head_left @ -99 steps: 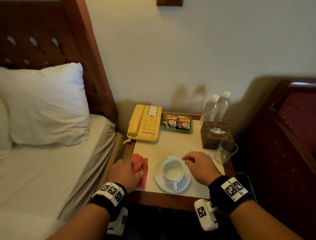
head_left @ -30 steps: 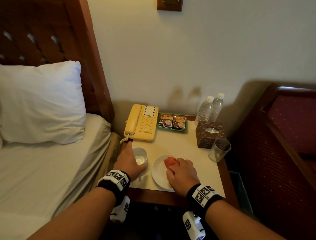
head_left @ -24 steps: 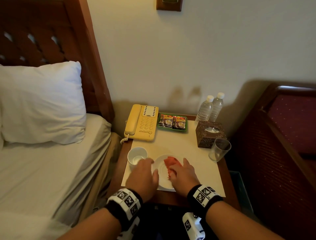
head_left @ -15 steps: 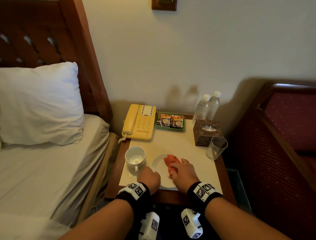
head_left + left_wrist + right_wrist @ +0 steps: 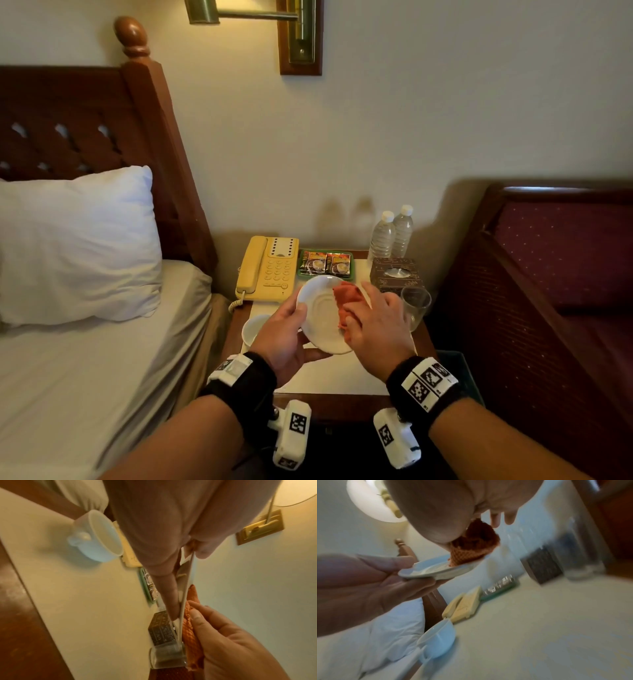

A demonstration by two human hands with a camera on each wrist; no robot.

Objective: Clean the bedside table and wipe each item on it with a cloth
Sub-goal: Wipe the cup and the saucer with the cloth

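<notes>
Bedside table (image 5: 346, 377): your left hand (image 5: 281, 339) grips the lifted saucer (image 5: 322, 315); right hand (image 5: 375, 325) presses cloth (image 5: 346, 301) on it. Cup (image 5: 253, 330), phone (image 5: 267, 269), glass (image 5: 415, 305) seemingly remain.

No legible text, label or number anywhere.
</notes>
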